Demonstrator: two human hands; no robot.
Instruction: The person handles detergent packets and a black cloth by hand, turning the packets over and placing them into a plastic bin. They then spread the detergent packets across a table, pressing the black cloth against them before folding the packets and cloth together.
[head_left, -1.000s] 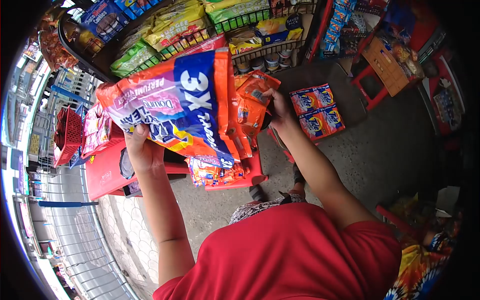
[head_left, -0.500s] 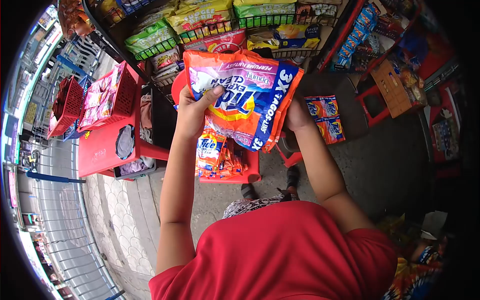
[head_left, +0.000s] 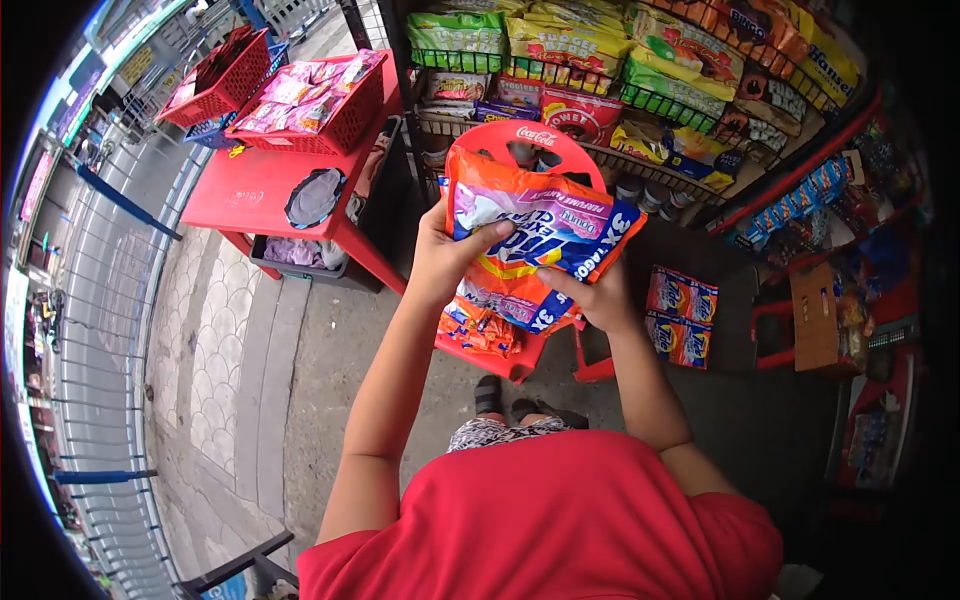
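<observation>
Both of my hands hold up a large orange bag of Tide laundry detergent [head_left: 545, 215], its lettering upside down to me. My left hand [head_left: 452, 255] grips the left edge, thumb across the front. At the lower right side, my right hand [head_left: 600, 293] holds the bag with its thumb on the front; the other fingers are hidden behind. Below the bag, small orange sachets [head_left: 480, 328] lie on the seat of a red plastic chair [head_left: 583, 155], partly covered by the bag. To the right lie more Tide packs [head_left: 682, 312] on a dark surface.
A wire rack [head_left: 565, 75] of snack bags stands ahead. At left, a red table [head_left: 235, 195] bears a red basket [head_left: 345, 120] of pink packets and a dark cloth bundle [head_left: 316, 197]. A cardboard box [head_left: 815, 318] is at right, metal railings [head_left: 100, 390] far left.
My right hand has shifted from behind the bag's right edge to its lower right, and its thumb now shows on the front. The view has turned, bringing more of the rack and chair into sight.
</observation>
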